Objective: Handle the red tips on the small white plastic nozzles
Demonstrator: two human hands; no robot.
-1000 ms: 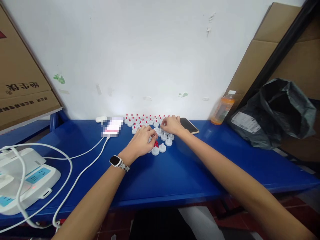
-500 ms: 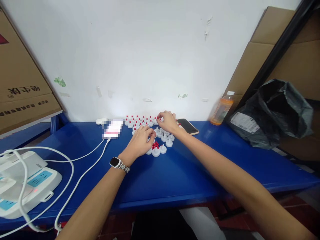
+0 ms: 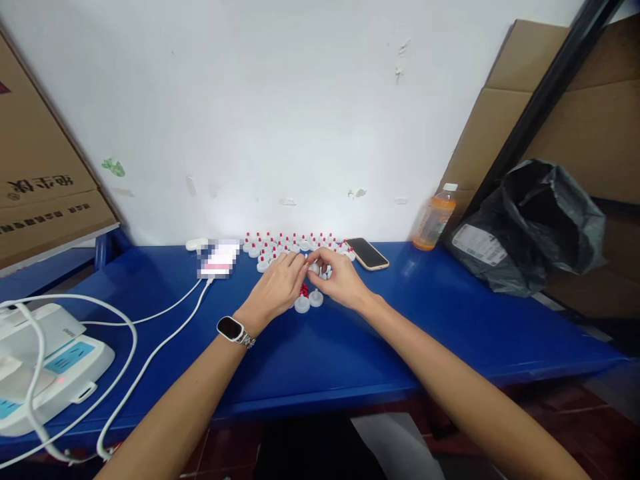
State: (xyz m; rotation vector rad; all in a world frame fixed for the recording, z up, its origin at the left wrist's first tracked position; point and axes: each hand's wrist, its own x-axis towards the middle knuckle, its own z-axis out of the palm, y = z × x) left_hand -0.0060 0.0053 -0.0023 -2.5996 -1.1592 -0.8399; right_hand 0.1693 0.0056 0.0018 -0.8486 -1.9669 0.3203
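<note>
White caps (image 3: 302, 305) with red tips: too many and too small to count, clustered mid-table (image 3: 350, 347) by the wall. Loose red tips (image 3: 303, 291): one small pile. Phone (image 3: 367, 253): one. Orange bottle (image 3: 429, 219): one. Left hand (image 3: 277, 285) and right hand (image 3: 339, 278): fingers curled, fingertips meeting over one white cap; the grip itself is unclear.

— Where do we see the small white plastic caps with red tips (image 3: 295, 244)?

— On the blue worktop (image 3: 350, 347) by the wall, between the pixelated white power bank (image 3: 219, 259) at left and the dark flat phone (image 3: 367, 253) at right; our orange drink bottle (image 3: 430, 219) stands further right.
</note>
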